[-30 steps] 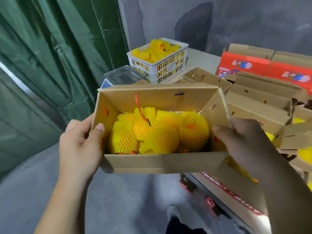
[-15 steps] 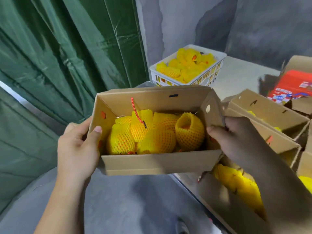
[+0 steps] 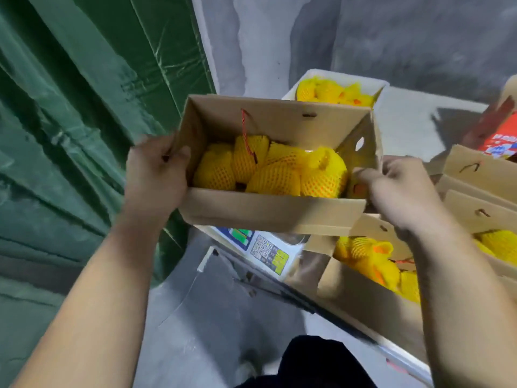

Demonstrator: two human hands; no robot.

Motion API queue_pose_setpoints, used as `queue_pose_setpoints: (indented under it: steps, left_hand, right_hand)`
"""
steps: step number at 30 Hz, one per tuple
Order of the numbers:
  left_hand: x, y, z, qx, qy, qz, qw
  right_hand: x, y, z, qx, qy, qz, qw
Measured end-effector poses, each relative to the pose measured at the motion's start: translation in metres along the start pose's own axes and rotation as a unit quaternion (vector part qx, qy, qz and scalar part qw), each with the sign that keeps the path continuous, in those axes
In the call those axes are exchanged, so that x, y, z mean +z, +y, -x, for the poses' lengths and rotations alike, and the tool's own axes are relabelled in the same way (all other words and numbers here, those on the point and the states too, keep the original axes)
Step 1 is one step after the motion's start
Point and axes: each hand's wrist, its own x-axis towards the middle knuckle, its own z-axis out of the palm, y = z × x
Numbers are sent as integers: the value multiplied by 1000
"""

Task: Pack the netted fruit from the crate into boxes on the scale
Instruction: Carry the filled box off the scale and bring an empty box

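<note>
Green tarp (image 3: pixel 70 135) hangs creased at my left. My left hand (image 3: pixel 155 175) grips the box (image 3: pixel 274 211) end, thumb curled inside; plain brown cardboard, filled with netted fruit (image 3: pixel 274 172) in yellow foam mesh, above the scale (image 3: pixel 265 250). My right hand (image 3: pixel 402 191) pinches the other end; white crate (image 3: pixel 338 77) behind.

box (image 3: pixel 274 211) mid-frame, left hand (image 3: pixel 155 175) at its left end, right hand (image 3: pixel 397 191) at its right end | netted fruit (image 3: pixel 274 170) in box | scale (image 3: pixel 263 249) below box | crate (image 3: pixel 335 89) behind box, upper centre | more boxes (image 3: pixel 475 180) at right | curtain (image 3: pixel 84 121) fills left
</note>
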Motion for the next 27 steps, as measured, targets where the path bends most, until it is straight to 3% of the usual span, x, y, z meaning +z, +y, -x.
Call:
queue_pose_setpoints:
  steps: [4, 15, 23, 27]
  left_hand:
    - [34, -31, -71, 49, -39, 20, 998]
    - [140, -117, -155, -40, -247, 7, 968]
    - [175, -132, -189, -36, -309, 88, 946]
    - [180, -137, -196, 11, -337, 116, 934]
  right_hand:
    - [37, 1, -33, 38, 61, -16, 997]
    - [111, 43, -87, 201, 51, 67, 976]
    - [135, 34, -83, 263, 126, 34, 956]
    - [148, 20, -72, 288, 167, 6, 943]
